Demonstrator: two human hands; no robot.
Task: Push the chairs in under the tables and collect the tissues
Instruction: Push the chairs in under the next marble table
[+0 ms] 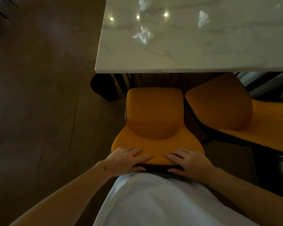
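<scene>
An orange chair stands in front of me, its seat a short way out from the near edge of the white marble table. My left hand and my right hand both grip the top of its backrest, fingers over the front and thumbs behind. Three crumpled white tissues lie on the tabletop: one near the left side, one at the far edge, one further right.
A second orange chair stands to the right, turned at an angle, close beside the first. A dark round bin sits on the floor by the table's left corner. Dark wooden floor stretches to the left.
</scene>
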